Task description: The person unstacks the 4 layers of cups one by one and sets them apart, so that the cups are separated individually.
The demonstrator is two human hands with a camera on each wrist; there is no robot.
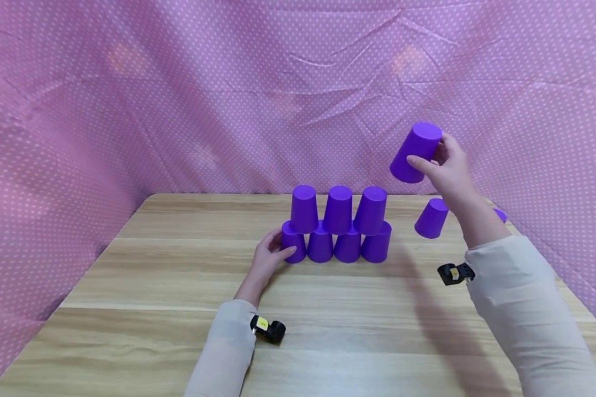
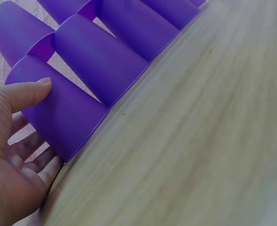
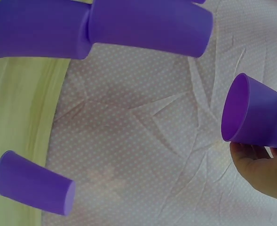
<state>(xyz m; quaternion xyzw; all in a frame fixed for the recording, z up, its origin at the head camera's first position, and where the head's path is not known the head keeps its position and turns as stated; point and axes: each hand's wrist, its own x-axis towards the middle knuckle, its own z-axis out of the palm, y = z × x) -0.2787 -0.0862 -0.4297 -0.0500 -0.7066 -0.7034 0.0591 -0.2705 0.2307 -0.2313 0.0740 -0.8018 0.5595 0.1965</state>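
Upside-down purple cups form two rows on the wooden table, with three upper cups [image 1: 340,209] standing across several lower cups [image 1: 320,245]. At the row's left end, my left hand [image 1: 268,255] holds the leftmost lower cup [image 2: 65,110], its thumb on the front and its fingers round the far side. My right hand [image 1: 449,165] grips another purple cup [image 1: 416,153] in the air, above and to the right of the rows. That raised cup is tilted, rim down and to the left; in the right wrist view its open mouth [image 3: 235,108] shows.
One purple cup [image 1: 431,219] stands upside down on the table [image 1: 189,275] right of the rows, below the raised hand. Part of another purple cup [image 1: 500,215] shows behind the right forearm. A pink dotted cloth [image 1: 218,110] hangs behind and at both sides.
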